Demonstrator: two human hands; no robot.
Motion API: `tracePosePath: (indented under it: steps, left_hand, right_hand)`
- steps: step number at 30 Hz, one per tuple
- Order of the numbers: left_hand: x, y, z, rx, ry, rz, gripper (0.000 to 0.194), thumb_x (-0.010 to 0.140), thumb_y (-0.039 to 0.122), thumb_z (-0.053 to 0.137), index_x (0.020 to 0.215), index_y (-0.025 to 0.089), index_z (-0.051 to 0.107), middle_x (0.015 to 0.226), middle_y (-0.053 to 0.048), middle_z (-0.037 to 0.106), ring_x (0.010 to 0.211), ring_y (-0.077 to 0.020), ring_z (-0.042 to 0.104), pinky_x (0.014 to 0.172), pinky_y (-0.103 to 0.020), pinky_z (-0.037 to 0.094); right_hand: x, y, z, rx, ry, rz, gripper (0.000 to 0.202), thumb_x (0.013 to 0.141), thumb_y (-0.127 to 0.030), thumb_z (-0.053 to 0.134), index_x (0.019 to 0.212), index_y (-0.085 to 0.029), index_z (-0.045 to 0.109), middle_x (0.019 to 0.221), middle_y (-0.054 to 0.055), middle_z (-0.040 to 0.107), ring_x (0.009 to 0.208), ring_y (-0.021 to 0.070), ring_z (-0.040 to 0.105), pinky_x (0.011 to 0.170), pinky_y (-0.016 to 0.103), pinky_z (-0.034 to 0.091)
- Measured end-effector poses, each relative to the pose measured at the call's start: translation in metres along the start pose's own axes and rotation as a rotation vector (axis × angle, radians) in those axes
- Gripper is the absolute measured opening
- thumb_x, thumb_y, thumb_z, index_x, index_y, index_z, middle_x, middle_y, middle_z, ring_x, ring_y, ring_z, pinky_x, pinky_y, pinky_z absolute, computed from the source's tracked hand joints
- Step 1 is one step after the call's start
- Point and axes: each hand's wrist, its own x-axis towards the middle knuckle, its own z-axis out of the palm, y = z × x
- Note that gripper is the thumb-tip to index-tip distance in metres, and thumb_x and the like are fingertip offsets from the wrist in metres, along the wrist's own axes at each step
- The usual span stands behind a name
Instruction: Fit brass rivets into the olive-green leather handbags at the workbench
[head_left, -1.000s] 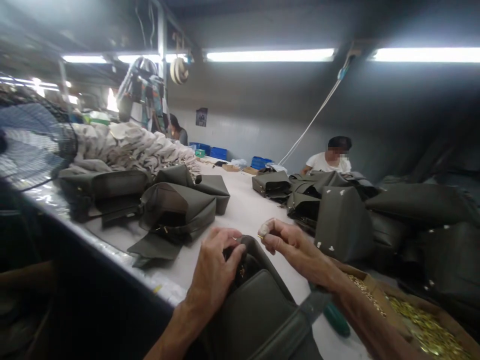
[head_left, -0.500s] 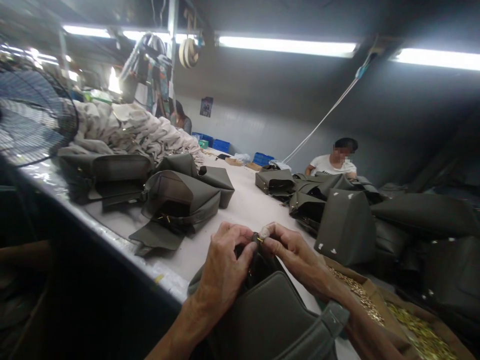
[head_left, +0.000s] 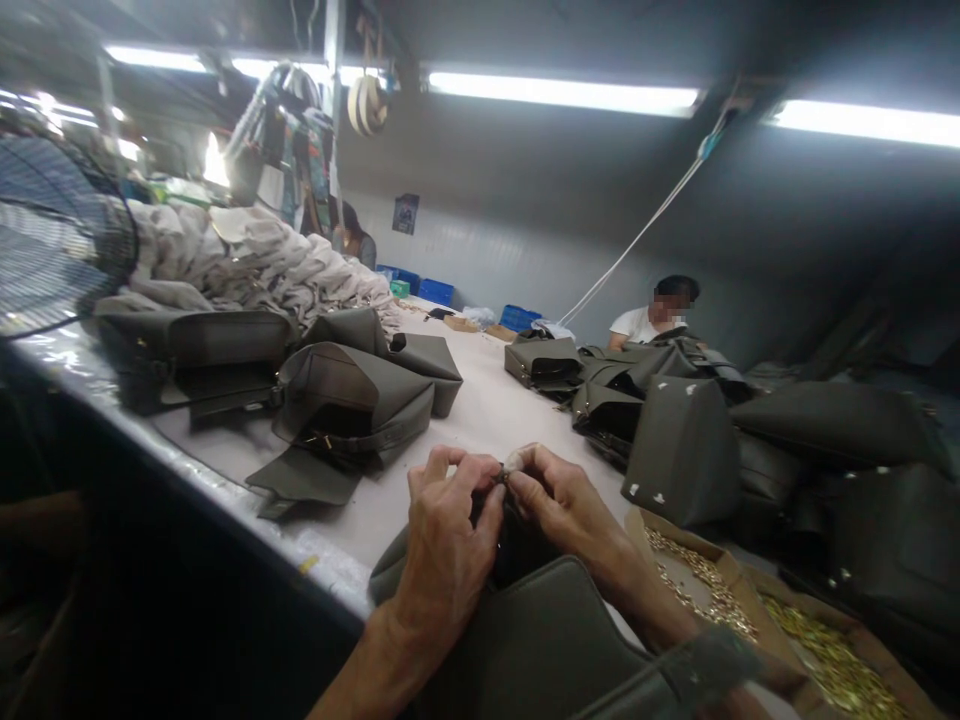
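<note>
A dark grey-green handbag lies in front of me, its flap toward me and a strap trailing to the right. My left hand is closed, pinching a small dark part at the bag's upper edge between thumb and fingers. Tip to tip with it, my right hand pinches a tiny gold-coloured metal fitting at that same spot. The fingertips mostly cover the fitting, so its exact shape is hidden.
Open cardboard trays of small metal fittings and yellow-gold pieces stand right. Similar bags lie left and right. Pale fabric pieces are heaped behind a fan. A co-worker sits across the table.
Both hands have come closer together at the bag's edge, and the gold fitting shows less between the fingertips. The strap has shifted right; the view has turned slightly.
</note>
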Motion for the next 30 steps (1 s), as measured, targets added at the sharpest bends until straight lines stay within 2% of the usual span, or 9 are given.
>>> tracePosePath:
  steps: [4, 6, 9, 12, 14, 16, 20, 23, 30]
  left_hand:
    - [-0.002, -0.003, 0.000, -0.022, 0.004, 0.036, 0.013, 0.082, 0.009, 0.056, 0.089, 0.018, 0.061, 0.086, -0.005, 0.058, 0.086, -0.0207, 0.054, 0.079, -0.039, 0.044]
    - [-0.001, -0.005, 0.000, -0.046, -0.007, 0.037, 0.011, 0.082, 0.010, 0.055, 0.088, 0.018, 0.061, 0.086, -0.005, 0.057, 0.088, -0.0208, 0.054, 0.080, -0.039, 0.044]
    - [0.000, -0.006, 0.000, -0.074, -0.037, 0.021, 0.010, 0.083, 0.011, 0.054, 0.085, 0.019, 0.060, 0.087, -0.005, 0.056, 0.094, -0.0221, 0.053, 0.082, -0.039, 0.045]
    - [-0.003, -0.007, -0.005, -0.113, -0.087, 0.018, 0.015, 0.080, 0.007, 0.052, 0.087, 0.019, 0.058, 0.093, -0.006, 0.056, 0.102, -0.0218, 0.051, 0.087, -0.037, 0.045]
    - [-0.006, -0.009, -0.014, -0.126, -0.136, 0.014, 0.028, 0.077, 0.003, 0.050, 0.098, 0.020, 0.055, 0.105, -0.006, 0.055, 0.110, -0.0204, 0.048, 0.095, -0.037, 0.042]
    - [-0.009, -0.010, -0.025, -0.132, -0.214, -0.051, 0.041, 0.075, 0.001, 0.048, 0.112, 0.021, 0.049, 0.117, -0.006, 0.053, 0.115, -0.0190, 0.047, 0.101, -0.038, 0.038]
    - [-0.010, -0.010, -0.045, -0.135, -0.408, -0.214, 0.035, 0.083, 0.012, 0.047, 0.116, 0.023, 0.046, 0.115, -0.005, 0.058, 0.108, -0.0188, 0.054, 0.097, -0.038, 0.042]
    - [-0.007, -0.010, -0.046, -0.094, -0.441, -0.149, 0.034, 0.083, 0.010, 0.045, 0.115, 0.021, 0.047, 0.110, -0.005, 0.060, 0.104, -0.0183, 0.056, 0.092, -0.035, 0.044]
    - [0.002, -0.027, -0.037, -0.021, -0.389, 0.036, 0.033, 0.082, 0.003, 0.042, 0.111, 0.018, 0.050, 0.109, -0.006, 0.059, 0.103, -0.0167, 0.054, 0.095, -0.031, 0.042]
  right_hand:
    - [0.003, 0.001, 0.009, -0.041, 0.126, 0.008, 0.009, 0.081, -0.027, 0.051, 0.081, -0.018, 0.050, 0.067, -0.001, 0.054, 0.054, 0.0118, 0.048, 0.052, 0.025, 0.039]
    - [0.001, 0.001, 0.012, 0.042, 0.133, 0.023, 0.011, 0.079, -0.028, 0.054, 0.085, -0.019, 0.050, 0.069, -0.001, 0.056, 0.053, 0.0115, 0.050, 0.050, 0.024, 0.041]
    - [-0.004, -0.001, 0.016, 0.210, 0.090, 0.076, 0.016, 0.078, -0.032, 0.055, 0.084, -0.018, 0.049, 0.061, -0.003, 0.054, 0.050, 0.0110, 0.051, 0.049, 0.023, 0.042]
    - [-0.010, 0.000, 0.019, 0.279, 0.163, 0.087, 0.019, 0.077, -0.035, 0.056, 0.081, -0.018, 0.048, 0.057, -0.005, 0.052, 0.049, 0.0108, 0.050, 0.049, 0.023, 0.043]
    - [-0.013, 0.001, 0.022, 0.269, 0.242, 0.074, 0.020, 0.077, -0.036, 0.056, 0.081, -0.017, 0.049, 0.059, -0.004, 0.052, 0.050, 0.0106, 0.050, 0.050, 0.023, 0.043]
    - [-0.015, 0.003, 0.025, 0.248, 0.317, 0.065, 0.019, 0.078, -0.035, 0.055, 0.081, -0.017, 0.050, 0.061, -0.004, 0.052, 0.051, 0.0105, 0.051, 0.051, 0.024, 0.043]
    - [-0.018, 0.007, 0.027, 0.234, 0.379, 0.048, 0.020, 0.080, -0.037, 0.056, 0.083, -0.017, 0.050, 0.063, -0.003, 0.054, 0.054, 0.0119, 0.053, 0.054, 0.025, 0.044]
    - [-0.018, 0.019, 0.027, 0.265, 0.357, 0.009, 0.021, 0.080, -0.038, 0.058, 0.083, -0.018, 0.051, 0.066, -0.001, 0.055, 0.059, 0.0131, 0.054, 0.057, 0.026, 0.045]
    - [-0.004, 0.065, 0.025, 0.271, 0.315, -0.174, 0.032, 0.077, -0.050, 0.060, 0.085, -0.019, 0.054, 0.081, 0.005, 0.064, 0.072, 0.0172, 0.059, 0.067, 0.029, 0.046]
